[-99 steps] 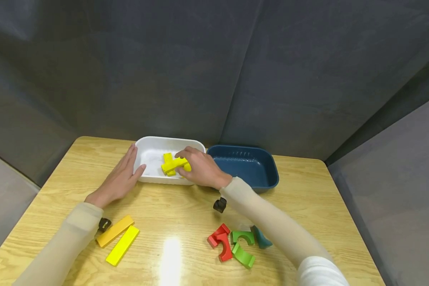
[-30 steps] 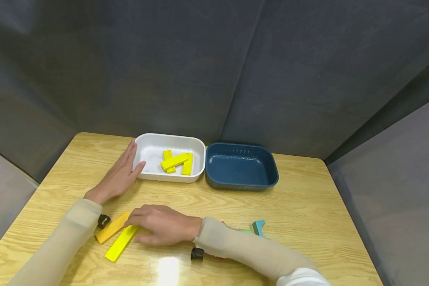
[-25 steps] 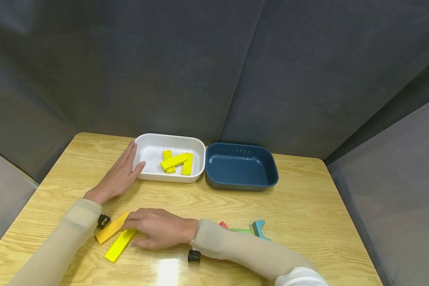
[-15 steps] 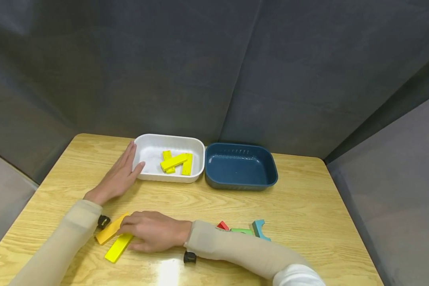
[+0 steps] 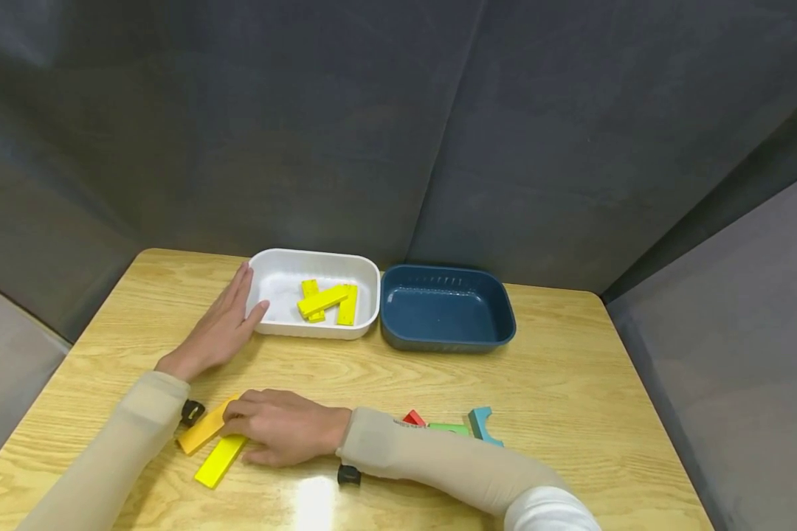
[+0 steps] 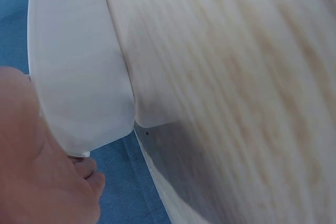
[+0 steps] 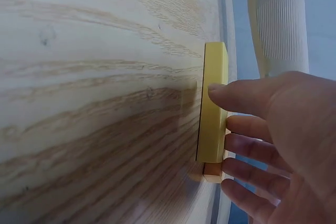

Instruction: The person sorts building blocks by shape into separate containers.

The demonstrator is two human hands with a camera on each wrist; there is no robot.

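Note:
In the head view my left hand [image 5: 215, 324] rests on the left end of a white plastic bin [image 5: 315, 332], fingers straight along its outside and thumb over the front rim. Several yellow blocks [image 5: 323, 300], at least three, lie crossed inside it. My right hand [image 5: 288, 428] is at the upper end of a long yellow block [image 5: 218, 463] on the table. The right wrist view has the thumb on one side of that yellow block [image 7: 212, 124] and the fingers on the other, pinching it. An orange-yellow block [image 5: 202, 429] lies just beside it, close to the fingers.
A dark blue bin [image 5: 445, 345] stands right of the white one, against the dark curtain [image 5: 305, 125]. Near the right forearm lie a red block [image 5: 414, 418], a green block [image 5: 448, 428] and a blue curved block [image 5: 483, 425], partly hidden by the sleeve.
My right hand has let go of a yellow block in the white bin and come down left to the long yellow block on the table. My left hand has stayed on the bin.

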